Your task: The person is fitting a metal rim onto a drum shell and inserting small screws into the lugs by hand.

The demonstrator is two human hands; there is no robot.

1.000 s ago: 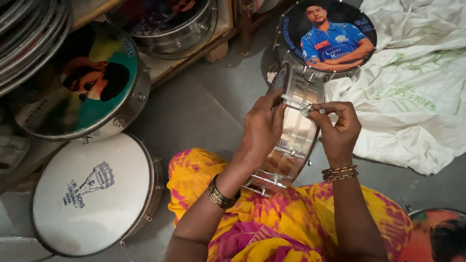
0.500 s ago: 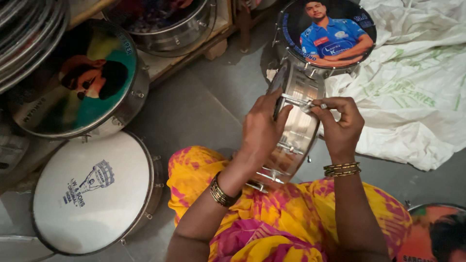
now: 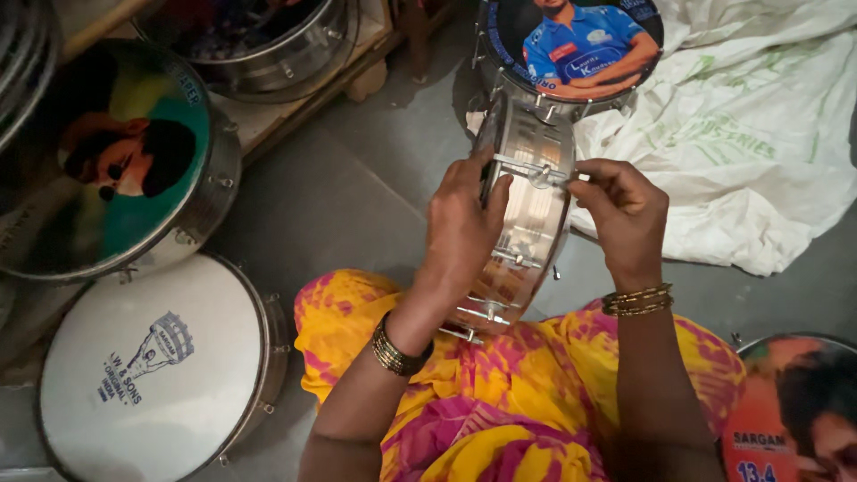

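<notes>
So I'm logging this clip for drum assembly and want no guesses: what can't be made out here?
- Head view: the far side of the metal drum shell is turned away, and the left hand covers part of its rim.
- What the right hand fingertips pinch at the tension rod is too small to tell.
- The picture drum at lower right is cut by the frame edge.
</notes>
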